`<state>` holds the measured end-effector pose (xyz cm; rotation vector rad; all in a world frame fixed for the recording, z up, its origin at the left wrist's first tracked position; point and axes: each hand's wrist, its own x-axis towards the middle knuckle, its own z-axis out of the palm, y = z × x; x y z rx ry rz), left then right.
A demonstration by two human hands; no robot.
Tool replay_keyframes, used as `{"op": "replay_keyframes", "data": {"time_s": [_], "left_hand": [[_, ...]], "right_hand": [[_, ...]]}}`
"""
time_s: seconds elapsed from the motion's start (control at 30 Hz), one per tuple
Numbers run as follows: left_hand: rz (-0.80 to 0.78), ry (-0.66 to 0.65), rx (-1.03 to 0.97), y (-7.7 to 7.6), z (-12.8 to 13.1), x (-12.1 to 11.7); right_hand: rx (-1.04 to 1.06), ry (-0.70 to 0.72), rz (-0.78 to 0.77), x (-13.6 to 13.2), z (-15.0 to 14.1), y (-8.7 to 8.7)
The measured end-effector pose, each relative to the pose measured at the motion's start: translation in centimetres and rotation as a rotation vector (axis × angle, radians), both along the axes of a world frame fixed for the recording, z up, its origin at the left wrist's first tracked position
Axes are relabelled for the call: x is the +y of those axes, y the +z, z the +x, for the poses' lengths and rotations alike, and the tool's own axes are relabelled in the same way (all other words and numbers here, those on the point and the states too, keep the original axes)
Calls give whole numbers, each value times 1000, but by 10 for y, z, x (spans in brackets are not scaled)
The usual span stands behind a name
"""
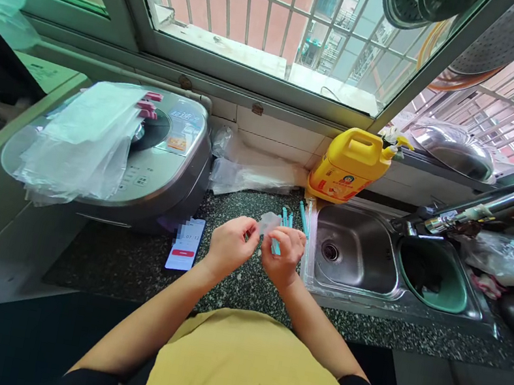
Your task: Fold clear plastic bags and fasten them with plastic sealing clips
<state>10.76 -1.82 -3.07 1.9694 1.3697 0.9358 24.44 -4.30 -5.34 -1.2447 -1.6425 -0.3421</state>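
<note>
Both my hands are raised over the dark speckled counter (135, 264), close together. My left hand (230, 244) is closed in a pinch on a small clear plastic wrapper (269, 222). My right hand (283, 257) is closed too, gripping the same wrapper and a thin teal stick (275, 246) that pokes out between the fingers. Several more teal sticks (288, 218) lie on the counter just beyond my hands, next to the sink's left edge.
A phone (186, 244) lies face up left of my hands. A grey cooker (163, 162) draped with clear plastic bags (81, 142) stands at left. A yellow detergent jug (348, 165), steel sink (354, 259), green basin (434, 277) and tap (477, 208) are at right.
</note>
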Motion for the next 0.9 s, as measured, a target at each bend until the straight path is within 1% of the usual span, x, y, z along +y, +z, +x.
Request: {"op": "replay_keyframes", "data": {"time_s": [0.07,0.17,0.23,0.33,0.5,0.6,0.73,0.83,0.9], "left_hand": [[-13,-8,-9,-1,-5,4],[-86,-15,-113,-6,-9,10],[-123,-5,-201,-7,-6,10],[-157,5,-306,-6,2,4],[-149,-44,-291,1,9,-8],[-169,-86,-323,4,7,-10],[-203,-181,-396,5,6,-12],[-163,-210,-390,4,7,-14],[-111,-190,-352,2,8,-15]], "right_hand": [[58,-11,13,1,7,3],[118,-5,28,-1,14,7],[98,42,30,-4,12,6],[15,105,2,-10,3,2],[21,62,-40,-12,-5,-6],[11,49,-28,-10,-2,-5],[0,27,-5,-8,1,-2],[-2,21,18,-7,-1,-4],[-4,26,23,-9,-2,-5]]}}
